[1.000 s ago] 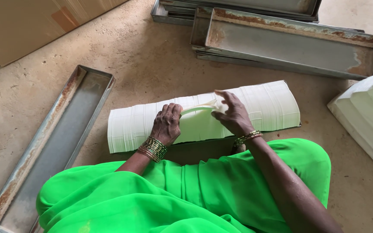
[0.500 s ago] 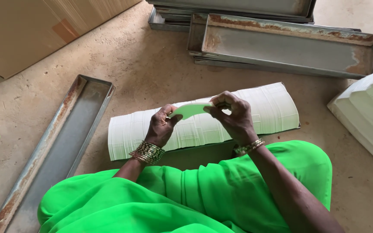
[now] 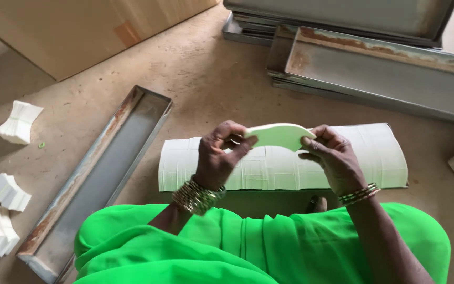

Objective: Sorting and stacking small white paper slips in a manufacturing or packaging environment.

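White curved paper stack point(image 3: 278, 135) pinched between raised left hand point(image 3: 217, 158) and right hand point(image 3: 332, 160)

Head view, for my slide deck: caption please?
Both hands hold a thin white curved paper piece above a long white stack.

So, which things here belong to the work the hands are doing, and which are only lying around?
In use:
- left hand and right hand, holding a thin curved white stack
- long white row of stacked sheets beneath

Lying about:
- empty metal tray
- piled metal trays
- small white bundles
- cardboard box
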